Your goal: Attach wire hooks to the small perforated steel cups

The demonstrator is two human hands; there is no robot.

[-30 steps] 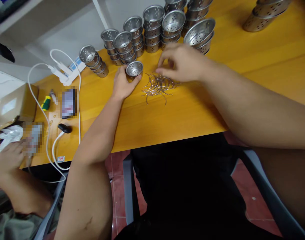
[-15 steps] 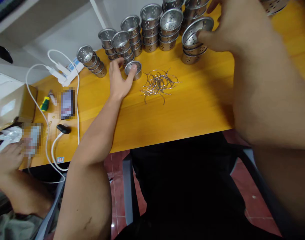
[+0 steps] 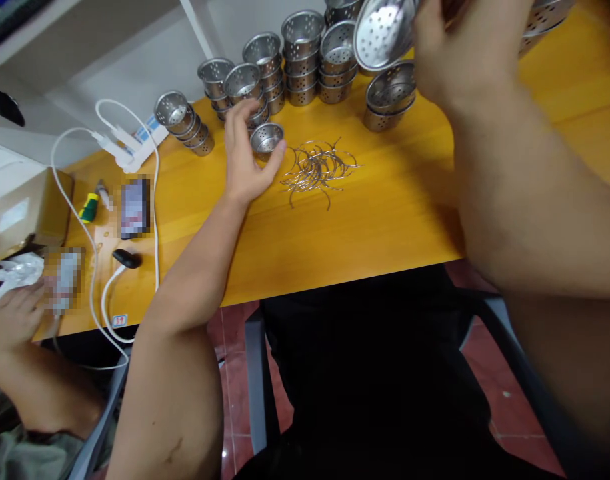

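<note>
My right hand [image 3: 475, 47] grips a perforated metal strainer basket [image 3: 379, 35], tilted so its holed bottom shows, above a short stack of like baskets [image 3: 391, 100]. Some of that hand's fingers are out of sight. My left hand [image 3: 249, 160] has its fingers spread around a single small strainer basket [image 3: 267, 139] standing upright on the table. The thumb is by the basket's right rim; whether it touches cannot be made out. Just right of it lies a loose pile of thin curved metal wires [image 3: 317, 168].
Several stacks of strainer baskets [image 3: 302, 60] line the back of the wooden table [image 3: 305, 247]. A leaning stack [image 3: 177, 117], a white power strip [image 3: 135, 157] with cables, a phone [image 3: 135, 208] and a cardboard box [image 3: 35, 213] are left. Another person's hand [image 3: 15, 317] rests at far left.
My right hand has lifted the top strainer basket off its stack and tipped it. My left thumb has come out of the small basket to its right side, and the fingers have opened.
</note>
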